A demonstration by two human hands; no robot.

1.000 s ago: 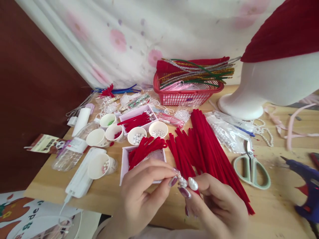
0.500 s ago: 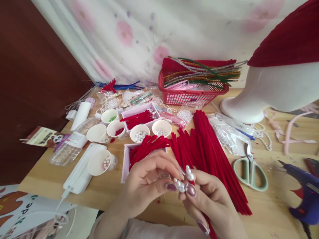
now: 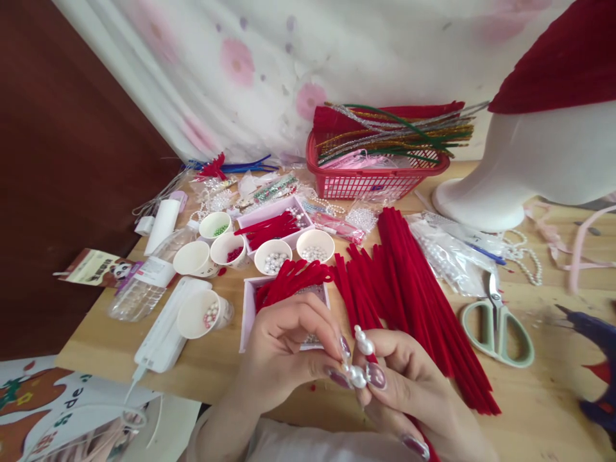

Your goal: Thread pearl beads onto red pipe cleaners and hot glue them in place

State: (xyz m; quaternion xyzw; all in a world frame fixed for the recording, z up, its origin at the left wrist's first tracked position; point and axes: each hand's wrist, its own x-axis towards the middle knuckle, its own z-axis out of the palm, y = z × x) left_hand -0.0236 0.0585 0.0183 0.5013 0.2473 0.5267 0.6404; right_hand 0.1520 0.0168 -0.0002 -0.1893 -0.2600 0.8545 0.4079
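Observation:
In the head view, my right hand grips a red chenille stem that has white pearl beads at its upper end. One branch of beads points up, while another lies sideways toward the left. With thumb and index fingertip, my left hand pinches the end of the sideways branch. Just behind the left hand is a pale box with red chenille loops over it. Many loose red chenille stems lie beyond the right hand.
Paper cups of beads stand at the left centre, near a plastic bottle and a power strip. Scissors and a glue gun lie right. Behind are a red basket and a white mannequin form.
The view has shifted slightly, so the table things appear further right. My left fingertips have changed their pinch at the end of the sideways pearl beads; the right hand keeps its hold.

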